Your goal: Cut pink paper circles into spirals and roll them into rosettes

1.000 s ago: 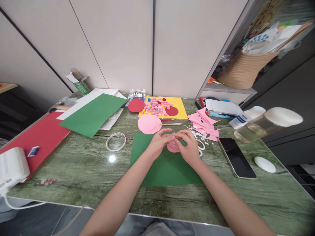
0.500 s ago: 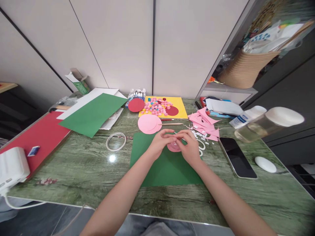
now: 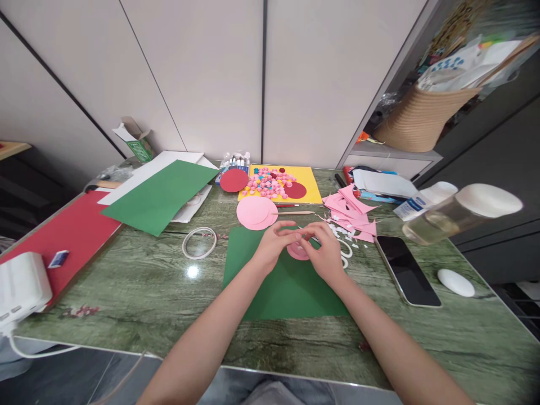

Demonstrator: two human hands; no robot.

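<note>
My left hand and my right hand meet fingertip to fingertip over a green paper sheet. Both are closed in a pinch; what lies between the fingertips is too small and hidden to name. Just under the fingers shows a pink paper circle, partly covered by them. Beside my right hand, the white handles of scissors stick out. Beyond my left hand, several pink paper circles lie in an overlapping stack, next to a pointed wooden stick.
Small pink and coloured rolled pieces cover part of a yellow sheet at the back. Pink scraps lie on the right, near a phone and a clear bottle. A tape roll rests on the left.
My fingers have shifted slightly against each other at the fingertips. Both hands keep the same place, and the things on the table stay as they were.
</note>
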